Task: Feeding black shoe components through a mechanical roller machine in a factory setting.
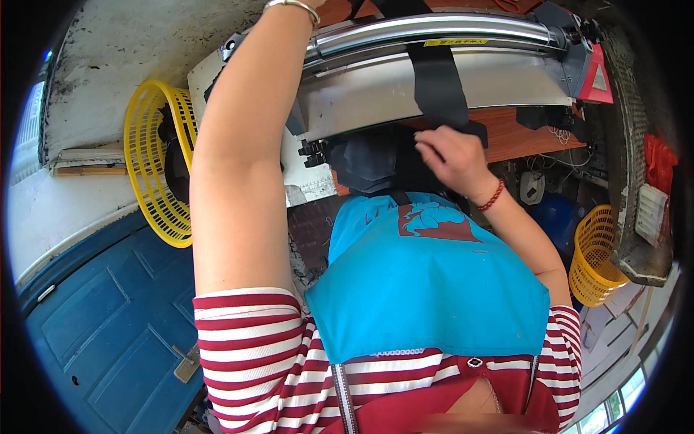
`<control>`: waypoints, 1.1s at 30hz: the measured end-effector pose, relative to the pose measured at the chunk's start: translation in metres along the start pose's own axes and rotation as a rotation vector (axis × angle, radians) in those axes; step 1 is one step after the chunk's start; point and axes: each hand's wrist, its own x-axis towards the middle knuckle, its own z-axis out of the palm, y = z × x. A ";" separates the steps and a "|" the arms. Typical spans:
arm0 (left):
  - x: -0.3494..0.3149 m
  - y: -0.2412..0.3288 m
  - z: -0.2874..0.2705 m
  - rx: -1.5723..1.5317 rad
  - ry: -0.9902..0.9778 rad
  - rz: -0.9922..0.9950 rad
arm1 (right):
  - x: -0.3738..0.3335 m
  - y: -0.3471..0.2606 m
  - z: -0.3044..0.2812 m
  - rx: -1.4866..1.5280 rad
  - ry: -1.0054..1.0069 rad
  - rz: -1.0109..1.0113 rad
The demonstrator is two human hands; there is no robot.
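A long black sheet strip (439,85) hangs from a machine with a shiny metal roller (434,26) over its sloping metal plate (354,98). My right hand (459,163), with a red beaded bracelet, is just below the strip's lower end. Its fingers are curled together beside a pile of dark flat pieces (365,160) in front of my apron; what they hold, if anything, is hidden. My left arm (242,152) reaches up past the machine's left end. Its wrist wears a silver bangle (293,6), and the hand is beyond the upper edge.
A yellow plastic basket (144,166) with dark pieces inside stands at left, above a blue panelled door (116,325). Another yellow basket (594,267) is low at right, near a ledge with a red bag (659,163). Loose cables (571,159) hang by the wooden tabletop (506,141).
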 end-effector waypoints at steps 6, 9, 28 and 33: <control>-0.026 0.045 -0.057 -0.353 0.038 0.007 | -0.030 0.029 0.092 -0.260 -0.228 0.160; -0.044 0.055 -0.086 -0.404 0.041 0.097 | -0.029 0.036 0.101 -0.265 -0.236 0.142; -0.070 0.039 -0.027 0.560 0.484 0.720 | -0.006 -0.006 -0.010 0.731 0.039 0.424; -0.046 -0.042 0.023 0.460 0.223 0.584 | 0.012 0.006 -0.029 0.829 0.065 0.494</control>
